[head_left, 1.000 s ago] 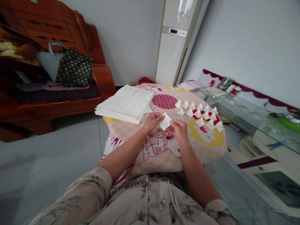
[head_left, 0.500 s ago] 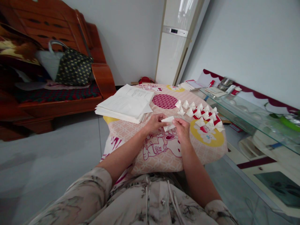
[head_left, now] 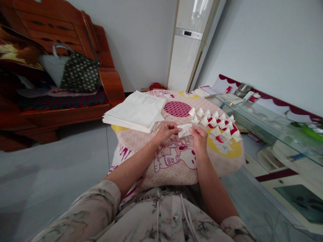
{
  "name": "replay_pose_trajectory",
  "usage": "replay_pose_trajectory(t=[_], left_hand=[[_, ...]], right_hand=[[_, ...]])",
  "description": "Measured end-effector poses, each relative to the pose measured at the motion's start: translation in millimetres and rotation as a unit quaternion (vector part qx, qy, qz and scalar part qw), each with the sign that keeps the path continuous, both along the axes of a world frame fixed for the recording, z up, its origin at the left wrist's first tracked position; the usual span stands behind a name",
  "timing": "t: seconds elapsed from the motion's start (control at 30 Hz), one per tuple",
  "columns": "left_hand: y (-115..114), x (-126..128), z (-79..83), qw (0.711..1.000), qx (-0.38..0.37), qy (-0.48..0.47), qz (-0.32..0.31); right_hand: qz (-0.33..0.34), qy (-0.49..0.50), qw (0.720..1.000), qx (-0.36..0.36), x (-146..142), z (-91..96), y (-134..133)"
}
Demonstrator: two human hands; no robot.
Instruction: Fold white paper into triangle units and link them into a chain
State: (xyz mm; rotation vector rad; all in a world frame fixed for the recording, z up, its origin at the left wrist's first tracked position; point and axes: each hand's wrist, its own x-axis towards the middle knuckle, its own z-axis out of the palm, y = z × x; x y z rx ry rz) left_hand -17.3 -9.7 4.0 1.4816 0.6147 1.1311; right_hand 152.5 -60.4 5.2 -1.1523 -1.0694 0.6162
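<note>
- Toward ten o'clock, with twelve straight ahead of the person, a carved reddish-brown wooden bench [head_left: 112,85] stands on the grey floor [head_left: 78,174]; a grey bag [head_left: 52,65] and a dark bag [head_left: 80,74] with pale marks sit on its patterned seat cover [head_left: 63,102].
- At eleven o'clock, a thick stack of white sheets [head_left: 133,111] lies at the table's left side, some print showing on the top sheet.
- Near twelve, the left hand [head_left: 166,132] pinches the left end of a small folded white paper [head_left: 185,130], which is over the pink patterned tablecloth [head_left: 161,178].
- Beyond it at twelve, a tall white unit [head_left: 185,64] with a small dark display stands by the pale wall [head_left: 141,40].
- Just right of twelve, the right hand [head_left: 200,137] grips the paper's other end, thumb and fingers close together.
- At one o'clock, white pointed paper shapes [head_left: 214,122] stand in rows, with red showing between some.
- Toward two, a glass shelf [head_left: 259,122] holds assorted items, including something bright green [head_left: 312,131].
</note>
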Motion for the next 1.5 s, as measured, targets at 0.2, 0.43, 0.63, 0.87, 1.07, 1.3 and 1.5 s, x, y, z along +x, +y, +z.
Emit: replay_pose_trajectory(t=[0.2, 0.43, 0.63, 0.87, 1.07, 1.3, 1.5], left_hand=[[-3, 0, 1.5, 1.0, -0.002, 0.003, 0.012], [-6, -1, 6.2, 0.997, -0.042, -0.059, 0.016], [-6, 0, 7.5, 0.997, -0.023, -0.058, 0.041], [-8, 1, 8.4, 0.994, -0.028, -0.046, 0.096], [-8, 2, 6.8, 0.992, -0.101, 0.047, -0.052], [-10, 9, 1.7, 0.979, -0.139, 0.113, -0.102], [-11, 6, 3.2, 0.958, -0.182, 0.13, -0.179]], right_hand=[[-0.004, -0.007, 1.0, -0.004, -1, 1.5, -1], [-0.004, 0.04, 0.999, 0.006, 1, -0.2, 0], [0.013, 0.069, 0.997, 0.008, 3, -5.4, 3], [0.018, 0.067, 0.998, -0.011, -1, -7.3, 3], [-0.03, 0.094, 0.995, -0.014, -2, -3.3, 1], [-0.025, 0.116, 0.992, -0.029, -4, -3.7, 3], [-0.038, 0.086, 0.995, -0.038, -4, -4.2, 3]])
